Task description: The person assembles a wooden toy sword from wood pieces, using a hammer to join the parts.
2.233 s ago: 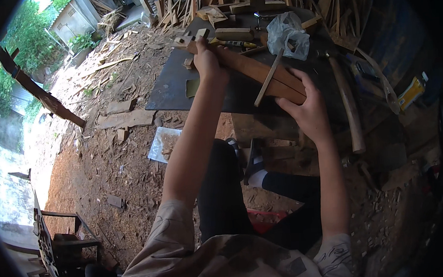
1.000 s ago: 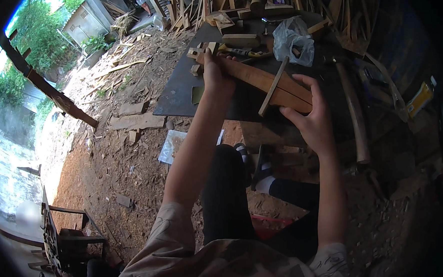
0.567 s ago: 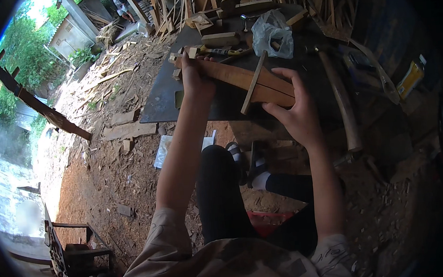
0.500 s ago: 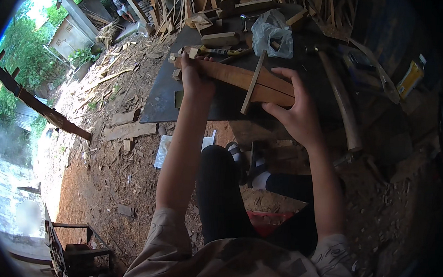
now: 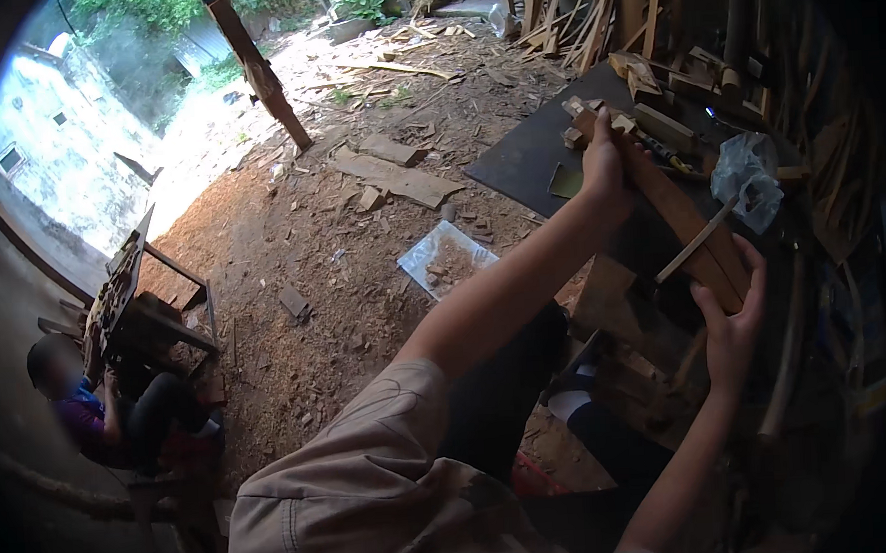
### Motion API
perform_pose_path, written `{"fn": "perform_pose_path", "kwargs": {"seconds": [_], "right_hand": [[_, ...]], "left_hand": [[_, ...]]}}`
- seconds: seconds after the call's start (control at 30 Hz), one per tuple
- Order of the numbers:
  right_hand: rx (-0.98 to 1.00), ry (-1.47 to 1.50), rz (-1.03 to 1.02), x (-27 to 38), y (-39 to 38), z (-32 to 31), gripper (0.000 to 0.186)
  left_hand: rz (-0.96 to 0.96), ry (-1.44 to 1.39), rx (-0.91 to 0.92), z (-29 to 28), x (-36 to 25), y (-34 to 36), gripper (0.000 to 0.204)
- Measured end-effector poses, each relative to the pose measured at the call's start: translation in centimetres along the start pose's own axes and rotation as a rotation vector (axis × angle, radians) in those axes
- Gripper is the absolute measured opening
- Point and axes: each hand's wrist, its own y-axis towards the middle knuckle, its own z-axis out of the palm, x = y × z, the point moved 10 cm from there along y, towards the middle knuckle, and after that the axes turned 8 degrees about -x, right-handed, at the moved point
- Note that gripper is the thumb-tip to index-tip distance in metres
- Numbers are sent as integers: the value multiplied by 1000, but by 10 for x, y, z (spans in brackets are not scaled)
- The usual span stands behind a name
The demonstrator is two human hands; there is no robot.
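A long, flat reddish-brown piece of wood [image 5: 671,196] slants over the edge of the dark table [image 5: 517,152], with a thin pale strip of wood [image 5: 700,240] crossing it. My left hand [image 5: 608,168] is closed round its far end. My right hand [image 5: 736,321] grips the near end, thumb on one side and fingers on the other. Close to my left hand lie small wooden blocks [image 5: 576,137] and a tool with a yellow-and-black handle [image 5: 665,152]. A crumpled clear plastic bag [image 5: 753,165] sits just beyond the strip.
Left, a seated person [image 5: 120,414] works beside a wooden frame [image 5: 180,325]. A plastic sheet [image 5: 420,261] bearing wood chips and several boards [image 5: 398,177] lie on the shaving-strewn ground. A wooden post [image 5: 260,81] stands farther off. Long offcuts [image 5: 590,18] lean behind the table.
My view has swung left, so the table and my hands now appear farther right and the seated person has come into sight. Both hands keep their hold on the wood.
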Motion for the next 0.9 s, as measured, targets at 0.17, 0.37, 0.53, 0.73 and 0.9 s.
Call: {"fn": "perform_pose_path", "kwargs": {"seconds": [0.17,0.37,0.53,0.73,0.9], "right_hand": [[30,41,3,3,0,7,61],[50,13,-47,4,-1,5,61],[32,43,-38,1,-1,-1,60],[32,84,-41,4,-1,-2,60],[13,88,-57,2,-3,-1,59]], "left_hand": [[56,3,-57,-9,-14,-8,45],[95,0,-78,-12,-17,-10,43],[131,-4,-90,-8,-19,-14,40],[165,-1,-40,-1,-26,-24,39],[208,-15,-14,-6,-36,-27,40]]}}
